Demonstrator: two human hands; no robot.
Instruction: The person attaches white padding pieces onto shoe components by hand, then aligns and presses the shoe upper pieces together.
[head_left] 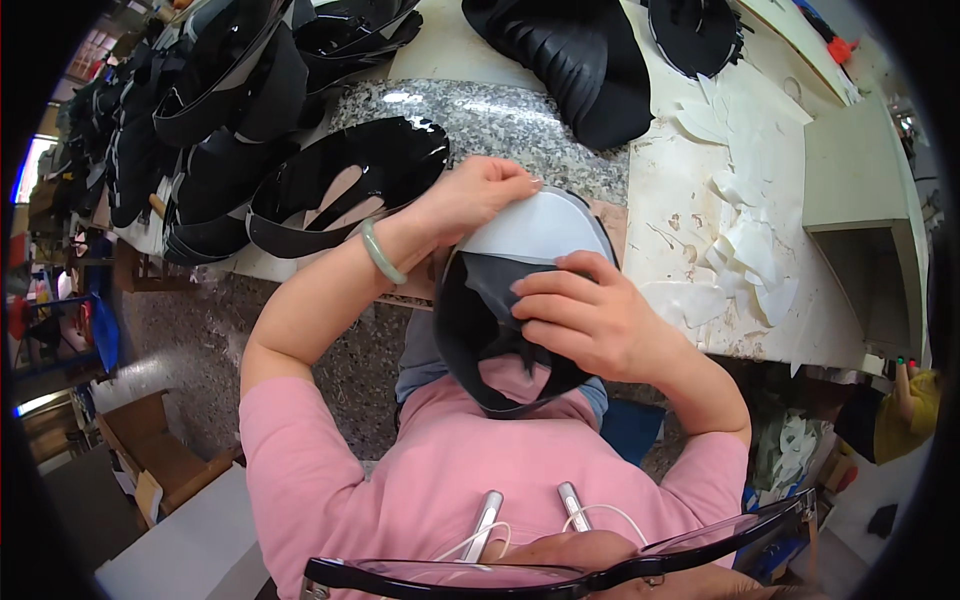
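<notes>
In front of my chest is a black shoe upper [447, 330], its opening facing up. A white, curved stiffener-like piece [540, 228] lies along its far inner side, above a dark grey lining flap [490, 285]. My left hand [478, 200] is closed in a pinch at the far left edge of the upper, by the white piece. My right hand [590, 315] grips from the right, its bent fingers pressed on the grey lining just below the white piece. The right thumb is hidden.
Left of my hands stand several glossy black uppers [400, 150], stacked toward the back. A speckled stone slab [500, 125] lies on the table, with a pile of black pieces [570, 60] behind it. White scraps [745, 250] and a grey-green box [865, 190] are on the right.
</notes>
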